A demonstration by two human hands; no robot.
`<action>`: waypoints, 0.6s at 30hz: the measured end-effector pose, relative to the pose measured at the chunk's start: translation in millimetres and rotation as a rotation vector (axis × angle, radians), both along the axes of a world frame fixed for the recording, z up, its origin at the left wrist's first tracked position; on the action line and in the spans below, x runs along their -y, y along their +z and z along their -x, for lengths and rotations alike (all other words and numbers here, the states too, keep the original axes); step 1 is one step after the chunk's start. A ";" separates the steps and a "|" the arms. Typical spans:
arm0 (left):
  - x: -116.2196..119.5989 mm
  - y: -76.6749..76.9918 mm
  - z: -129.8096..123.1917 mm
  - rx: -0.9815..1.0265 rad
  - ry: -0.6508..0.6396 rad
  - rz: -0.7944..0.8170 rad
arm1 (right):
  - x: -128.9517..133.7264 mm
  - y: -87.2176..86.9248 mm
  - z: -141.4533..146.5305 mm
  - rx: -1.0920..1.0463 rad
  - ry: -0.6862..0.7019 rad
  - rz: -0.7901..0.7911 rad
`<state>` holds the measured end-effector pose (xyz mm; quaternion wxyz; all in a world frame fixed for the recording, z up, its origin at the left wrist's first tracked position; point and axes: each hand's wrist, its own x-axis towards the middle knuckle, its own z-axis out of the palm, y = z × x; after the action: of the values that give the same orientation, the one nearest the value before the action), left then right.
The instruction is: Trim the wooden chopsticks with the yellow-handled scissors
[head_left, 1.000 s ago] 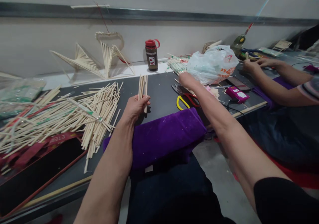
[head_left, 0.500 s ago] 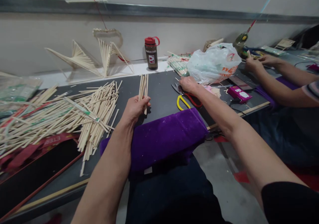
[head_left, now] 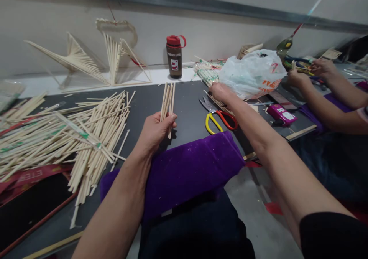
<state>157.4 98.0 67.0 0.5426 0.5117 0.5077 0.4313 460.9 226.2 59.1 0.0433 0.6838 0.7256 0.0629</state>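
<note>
My left hand is closed around several pale wooden chopsticks, held upright above the table. My right hand reaches to the far side, beside a white plastic bag; its fingers are curled down and their tips are largely hidden. Thin sticks show just under that hand. Past its fingertips lies a bundle of chopsticks in green-printed wrappers. Scissors with one yellow and one red handle rest between my hands. A folded purple cloth lies across the table edge and my lap.
A large pile of loose chopsticks covers the left side. Behind it stand stick models and a red-lidded bottle. A magenta box sits to the right, near another person's hands.
The view has shifted slightly. My left hand still grips the chopsticks, while my right hand stays by the bag, and thin sticks beneath it now show more clearly.
</note>
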 end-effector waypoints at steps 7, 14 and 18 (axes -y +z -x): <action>3.7 -0.4 -1.4 -0.023 -0.008 -0.015 | -9.1 -2.8 0.3 0.002 -0.009 0.007; 9.4 2.0 -3.2 -0.073 -0.048 -0.015 | -28.4 3.0 12.1 -0.030 0.013 -0.033; 13.3 4.6 -5.1 -0.090 -0.073 0.017 | -53.3 5.9 34.2 -0.077 0.024 -0.012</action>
<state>162.6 84.8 71.6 0.5390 0.5441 0.5161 0.3836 426.7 279.5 65.0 0.0105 0.6773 0.7345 0.0415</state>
